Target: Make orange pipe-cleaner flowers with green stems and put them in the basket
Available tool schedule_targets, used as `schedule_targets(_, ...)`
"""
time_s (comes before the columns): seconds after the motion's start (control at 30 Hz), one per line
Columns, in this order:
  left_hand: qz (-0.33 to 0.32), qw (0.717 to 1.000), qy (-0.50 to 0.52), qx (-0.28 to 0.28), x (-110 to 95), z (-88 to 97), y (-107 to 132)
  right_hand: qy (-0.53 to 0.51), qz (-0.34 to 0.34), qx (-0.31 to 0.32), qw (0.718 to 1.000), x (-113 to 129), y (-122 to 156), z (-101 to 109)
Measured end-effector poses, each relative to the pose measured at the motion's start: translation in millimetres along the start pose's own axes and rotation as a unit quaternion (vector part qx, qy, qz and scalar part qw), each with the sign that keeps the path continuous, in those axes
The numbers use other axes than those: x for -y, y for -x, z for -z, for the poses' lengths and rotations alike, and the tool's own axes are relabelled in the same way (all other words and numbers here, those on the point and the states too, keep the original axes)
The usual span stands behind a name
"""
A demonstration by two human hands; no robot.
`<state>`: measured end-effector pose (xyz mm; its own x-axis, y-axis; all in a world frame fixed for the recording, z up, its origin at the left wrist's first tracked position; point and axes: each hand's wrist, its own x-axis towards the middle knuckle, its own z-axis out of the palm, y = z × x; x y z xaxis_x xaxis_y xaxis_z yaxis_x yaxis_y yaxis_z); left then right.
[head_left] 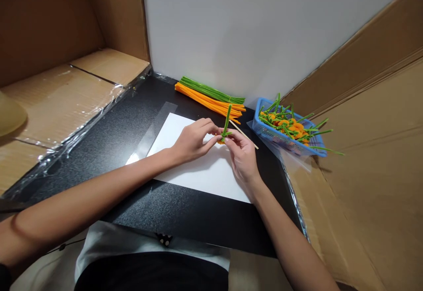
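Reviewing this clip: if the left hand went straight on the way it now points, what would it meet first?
Most likely the green-and-orange pipe-cleaner piece already at its fingertips. Just beyond that, the right hand lies in the same line, though depth is hard to judge from this view.

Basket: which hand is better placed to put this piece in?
Right, probably. The right hand sits on the basket side of the green pipe cleaner that both hands hold. The left hand is farther off, over the paper.
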<state>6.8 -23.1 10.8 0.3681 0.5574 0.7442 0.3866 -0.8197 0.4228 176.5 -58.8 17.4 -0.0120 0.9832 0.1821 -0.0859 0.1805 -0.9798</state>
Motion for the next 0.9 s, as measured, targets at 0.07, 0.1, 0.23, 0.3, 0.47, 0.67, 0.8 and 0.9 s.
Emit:
schedule_targets(0.07, 0.050, 0.997, 0.066, -0.004, -5, -2.0, 1, 0.027, 0.031, -0.001, 0.999, -1, 0, 2)
schedule_targets(0.1, 0.070, 0.994, 0.086, -0.010, -8, -2.5, 0, 0.027, 0.037, -0.001, 0.999, -2, 0, 2)
schedule_targets(0.23, 0.183, 0.969, 0.160, -0.042, -20, -4.2, -2, -0.011, 0.024, -0.005, 1.000, -2, 0, -3)
schedule_targets(0.3, 0.261, 0.940, 0.212, -0.052, -24, -6.0, -3, -0.022, 0.012, -0.009, 1.000, -3, 0, -6)
schedule_targets(0.47, 0.391, 0.875, 0.275, -0.079, -24, -10.5, -3, -0.018, 0.020, -0.044, 0.999, -2, 2, -6)
schedule_targets(0.67, 0.373, 0.877, 0.296, -0.060, -22, -9.2, -2, -0.011, 0.017, -0.029, 0.999, 0, 0, -3)
schedule_targets(0.8, 0.362, 0.876, 0.318, -0.034, -24, -8.6, -2, -0.022, -0.009, 0.008, 1.000, 0, 0, -4)
schedule_targets(0.9, 0.367, 0.851, 0.376, -0.024, -21, -11.1, -1, -0.071, -0.039, -0.019, 0.997, 0, 1, -4)
